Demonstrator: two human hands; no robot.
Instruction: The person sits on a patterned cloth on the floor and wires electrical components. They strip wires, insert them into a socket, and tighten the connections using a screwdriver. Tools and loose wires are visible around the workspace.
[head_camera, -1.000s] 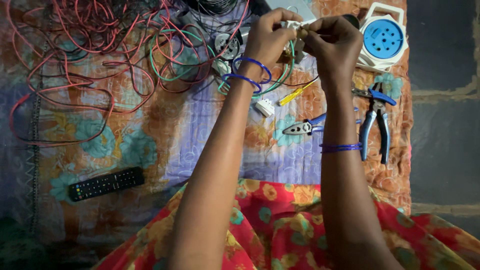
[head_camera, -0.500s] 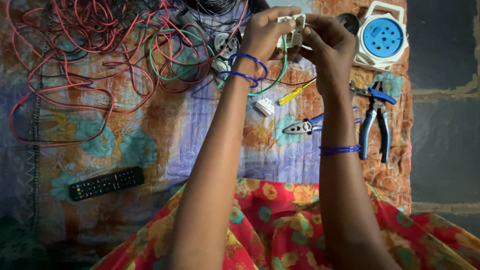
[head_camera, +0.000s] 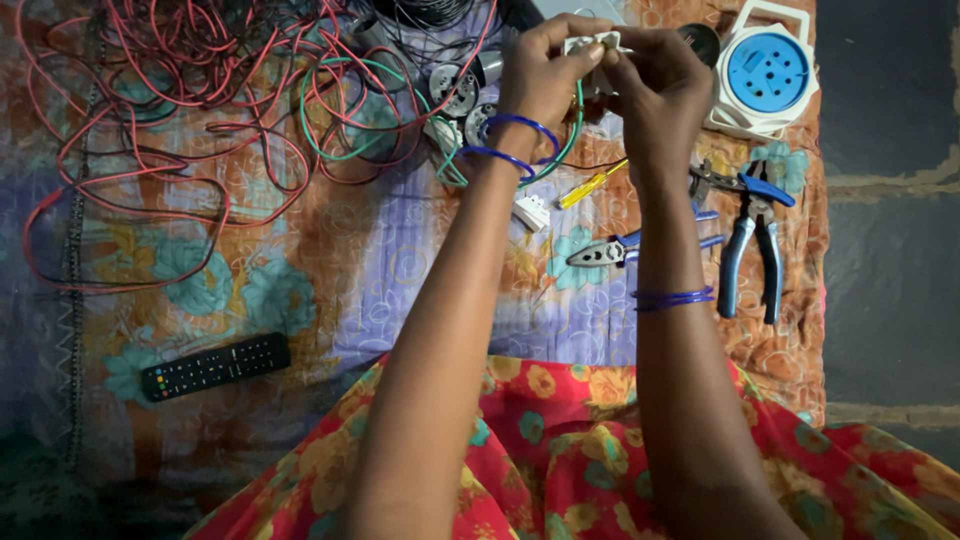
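No packages, signs or screens in view. Only printed surface: black remote control (head_camera: 215, 366), near left on patterned cloth (head_camera: 330, 260), long flat bar lying tilted, rows of small pale-marked buttons. Far right, white square extension reel (head_camera: 765, 75) with round blue socket face; any label too small to tell.

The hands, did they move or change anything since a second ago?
Barely. Both hands stay raised together, pinching the small white fitting, which now shows a bit more between the fingertips. The pliers, yellow screwdriver, remote and red wires lie unmoved.
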